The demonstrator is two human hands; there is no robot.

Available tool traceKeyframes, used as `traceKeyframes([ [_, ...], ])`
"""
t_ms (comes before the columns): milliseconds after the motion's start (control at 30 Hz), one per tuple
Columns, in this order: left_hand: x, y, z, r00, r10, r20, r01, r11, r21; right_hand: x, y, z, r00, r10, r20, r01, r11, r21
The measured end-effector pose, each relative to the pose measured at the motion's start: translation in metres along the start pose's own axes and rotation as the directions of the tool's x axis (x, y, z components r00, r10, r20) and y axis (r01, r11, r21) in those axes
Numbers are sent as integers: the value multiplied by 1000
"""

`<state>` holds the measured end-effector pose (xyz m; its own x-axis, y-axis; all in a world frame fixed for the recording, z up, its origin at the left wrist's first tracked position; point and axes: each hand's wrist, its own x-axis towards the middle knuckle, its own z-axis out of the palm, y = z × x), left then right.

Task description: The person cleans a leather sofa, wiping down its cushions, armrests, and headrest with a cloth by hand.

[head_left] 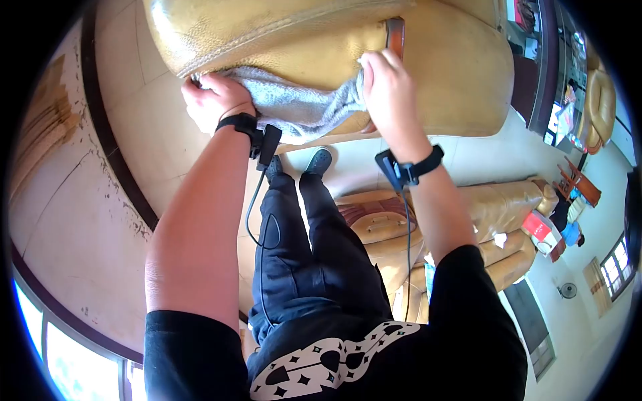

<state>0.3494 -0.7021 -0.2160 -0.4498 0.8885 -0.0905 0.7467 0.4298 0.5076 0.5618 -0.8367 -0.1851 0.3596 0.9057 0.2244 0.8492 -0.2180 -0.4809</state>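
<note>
Grey cloth (287, 103): soft, fuzzy textile, apparently towelling, slung in a rumpled band between your two hands, against the lower side of the leather seat; its folds are loose and its lower edge sags in a curve.
Left hand (215, 100): fingers curled inward, gripping the cloth's left end beside the seat's rounded corner.
Right hand (388, 87): fingers bunched against the thumb, pinching the cloth's right end just below the wooden trim.
Leather seat (448, 80): tan, glossy and finely grained, with padded, rounded panels; a raised, stitched seam runs obliquely above your left hand.
Wooden trim (396, 37): narrow, reddish-brown, polished strip with a dark border, set into the leather.
Wrist straps: black bands, the left strap (239, 123) and the right strap (428, 164), each bearing a small dark module with a thin cable that trails toward your body.
Clothing: black shirt (475, 321) with a pale patterned print, dark trousers (287, 267) and dark, rounded shoes (319, 161).
Floor (468, 157): pale, smooth tiles with thin joints, beneath your feet.
Second sofa (498, 204): tan, shiny leather with bulging cushions, beyond your right forearm.
Fan (568, 290): small, round and dark, against the pale wall (575, 327).
</note>
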Motion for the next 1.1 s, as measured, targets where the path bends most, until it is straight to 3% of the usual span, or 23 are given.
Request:
traceKeyframes([
  [133, -4, 3, -8, 999, -22, 28, 22, 1000, 7, -62, -22, 6, 989, 76, 127, -85, 994, 71],
  [233, -4, 7, -6, 999, -49, 20, 49, 999, 10, -103, -23, 1, 918, 185, 349, -238, 964, 115],
  [333, -2, 3, -3, 999, -31, 17, 31, 1000, -1, -147, -36, 2, 862, 413, 295, -478, 856, 198],
  [400, -5, 10, -12, 997, -39, 60, 40, 999, -19, -164, -53, -2, 833, 528, 166, -553, 787, 272],
  [467, -6, 8, -21, 994, -17, 106, 21, 999, -38, -176, -76, -10, 799, 581, 152, -596, 735, 323],
  [533, 10, -25, -12, 966, 190, 176, -167, 976, -139, -182, -98, -24, 829, 545, 126, -541, 724, 427],
  [567, 30, -51, -3, 889, 332, 316, -183, 889, -420, -177, -113, -43, 764, 588, 266, -634, 605, 482],
  [600, 42, -71, 1, 767, 497, 406, -127, 737, -664, -173, -124, -60, 801, 554, 226, -581, 628, 518],
  [667, 43, -107, -18, 749, 533, 395, -392, 836, -384, -168, -146, -90, 858, 495, 140, -478, 668, 570],
  [733, 27, -132, -74, 544, 652, 528, -492, 758, -428, -162, -171, -130, 892, 438, 112, -420, 711, 564],
  [800, -5, -150, -130, 356, 810, 466, -669, 569, -478, -158, -199, -171, 953, 293, 83, -284, 758, 587],
  [833, -24, -152, -165, 264, 861, 434, -687, 484, -542, -157, -218, -193, 966, 247, 80, -244, 754, 610],
  [867, -42, -152, -195, 172, 903, 393, -692, 394, -604, -153, -239, -221, 953, 231, 197, -303, 740, 601],
  [933, -75, -152, -250, 70, 912, 403, -678, 340, -651, -155, -281, -259, 971, 137, 198, -235, 720, 653],
  [1033, -113, -151, -308, 45, 911, 409, -633, 343, -694, -162, -341, -311, 973, -24, 231, -141, 730, 669],
  [1067, -120, -146, -324, 44, 886, 462, -580, 399, -710, -163, -357, -324, 963, -63, 263, -146, 697, 702],
  [1100, -133, -130, -341, 58, 885, 461, -412, 442, -797, -164, -373, -338, 965, -81, 250, -121, 707, 697],
])
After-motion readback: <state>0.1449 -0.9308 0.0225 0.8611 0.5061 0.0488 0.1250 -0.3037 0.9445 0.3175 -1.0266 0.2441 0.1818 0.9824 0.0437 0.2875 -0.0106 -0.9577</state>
